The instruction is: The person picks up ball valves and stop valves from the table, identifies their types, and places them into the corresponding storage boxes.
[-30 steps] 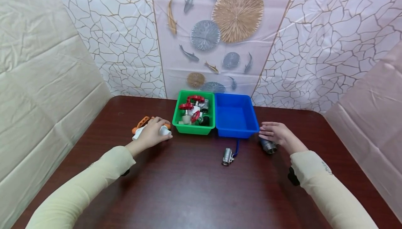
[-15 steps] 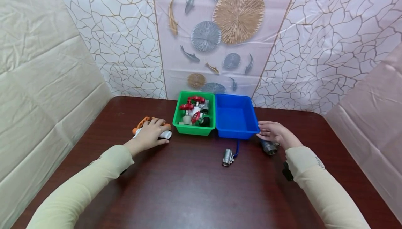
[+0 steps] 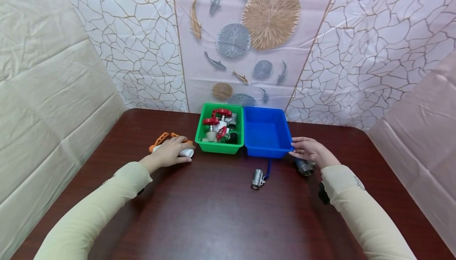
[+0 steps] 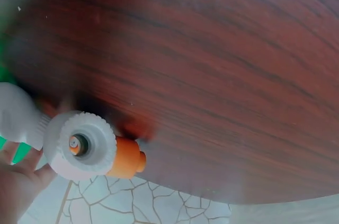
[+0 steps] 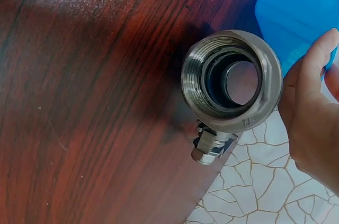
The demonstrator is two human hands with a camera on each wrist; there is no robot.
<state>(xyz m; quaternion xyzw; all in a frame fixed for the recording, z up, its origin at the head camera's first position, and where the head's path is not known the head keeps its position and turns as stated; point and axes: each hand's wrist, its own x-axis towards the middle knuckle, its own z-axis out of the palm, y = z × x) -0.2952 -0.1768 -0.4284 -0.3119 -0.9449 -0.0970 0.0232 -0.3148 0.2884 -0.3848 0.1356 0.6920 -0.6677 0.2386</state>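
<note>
My left hand (image 3: 165, 155) rests over a white plastic valve (image 3: 187, 152) with orange handles (image 3: 161, 138), its fingers lying loosely across the top. In the left wrist view, the valve's ribbed round end (image 4: 58, 152) faces the camera, and the fingers are partly hidden behind it. My right hand (image 3: 312, 151) touches the right front corner of a blue bin (image 3: 268, 152) with fairly straight fingers. Just below that hand lies a large metal ball valve (image 3: 305, 167); its threaded opening (image 5: 271, 86) shows in the right wrist view.
A green bin (image 3: 219, 148) holding several valves, some with red handwheels (image 3: 211, 121), stands left of the blue bin. A small metal ball valve (image 3: 257, 179) with a blue lever (image 3: 268, 169) lies in front of the bins. Patterned cloth (image 3: 142, 46) hangs behind the table.
My right hand has shifted left from above the large metal valve to the blue bin's corner. The left hand has lowered and flattened slightly over the white valve.
</note>
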